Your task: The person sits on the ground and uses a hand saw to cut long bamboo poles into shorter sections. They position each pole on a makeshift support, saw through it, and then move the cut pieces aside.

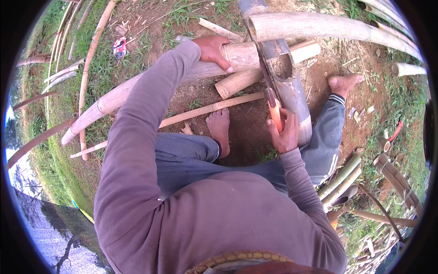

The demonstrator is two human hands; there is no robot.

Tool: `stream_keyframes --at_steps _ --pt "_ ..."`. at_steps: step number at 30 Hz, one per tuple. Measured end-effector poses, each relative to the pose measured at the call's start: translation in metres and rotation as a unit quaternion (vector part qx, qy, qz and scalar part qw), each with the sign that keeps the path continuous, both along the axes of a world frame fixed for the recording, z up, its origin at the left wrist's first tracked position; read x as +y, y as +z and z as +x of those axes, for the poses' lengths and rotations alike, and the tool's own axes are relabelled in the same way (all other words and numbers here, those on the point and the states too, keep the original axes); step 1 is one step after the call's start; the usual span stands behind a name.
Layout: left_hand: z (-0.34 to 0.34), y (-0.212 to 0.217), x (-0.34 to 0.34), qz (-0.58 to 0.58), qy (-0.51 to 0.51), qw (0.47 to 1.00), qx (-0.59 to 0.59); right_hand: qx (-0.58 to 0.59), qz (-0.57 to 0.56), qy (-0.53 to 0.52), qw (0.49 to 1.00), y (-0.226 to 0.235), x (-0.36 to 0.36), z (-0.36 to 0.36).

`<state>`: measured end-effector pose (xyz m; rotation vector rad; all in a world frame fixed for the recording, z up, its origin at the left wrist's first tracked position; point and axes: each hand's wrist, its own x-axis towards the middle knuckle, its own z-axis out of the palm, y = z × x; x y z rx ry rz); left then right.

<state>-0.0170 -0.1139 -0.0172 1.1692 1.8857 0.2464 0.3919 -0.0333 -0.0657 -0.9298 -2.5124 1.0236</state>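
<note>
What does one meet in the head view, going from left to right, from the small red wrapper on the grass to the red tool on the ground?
Red wrapper → left hand on the thick bamboo pole → knife with orange handle in the right hand → bare foot → red tool.

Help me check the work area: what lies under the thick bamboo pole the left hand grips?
Under the thick bamboo pole gripped by the left hand: bare soil, grass, a short bamboo piece. Ground directly beneath is hidden.

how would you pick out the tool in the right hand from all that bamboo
Find the thick grey bamboo pole with a notch cut in it, lying between the bare feet. The right hand grips a knife against it: the only orange-handled thing among pale poles.
</note>
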Motion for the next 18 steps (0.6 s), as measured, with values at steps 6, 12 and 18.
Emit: stream_keyframes --at_steps 6,12,18 --pt "0.066 0.100 -0.042 0.096 -0.068 0.992 0.043 0.183 -0.321 0.009 0.929 0.085 -0.006 -0.090" --pt "0.083 0.175 -0.174 0.270 0.092 0.948 0.140 0.239 -0.459 -0.005 0.855 0.118 -0.025 -0.117" --pt "0.076 0.090 -0.417 0.430 0.809 0.240 0.321 0.218 -0.464 -0.063 0.856 0.151 -0.046 -0.095"
